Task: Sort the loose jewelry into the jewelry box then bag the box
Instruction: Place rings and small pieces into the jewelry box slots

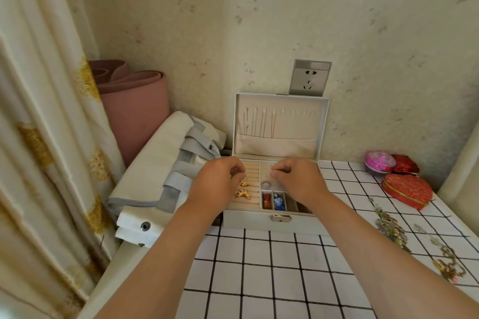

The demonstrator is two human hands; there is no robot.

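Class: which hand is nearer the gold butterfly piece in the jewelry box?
Left. The left hand is just left of the gold butterfly piece; the right hand is over the right half of the box, farther off.

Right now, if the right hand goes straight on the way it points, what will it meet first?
Probably the upright lid of the jewelry box, at its fabric pocket. The right hand hovers over the box, pointing away and slightly left; depth is unclear.
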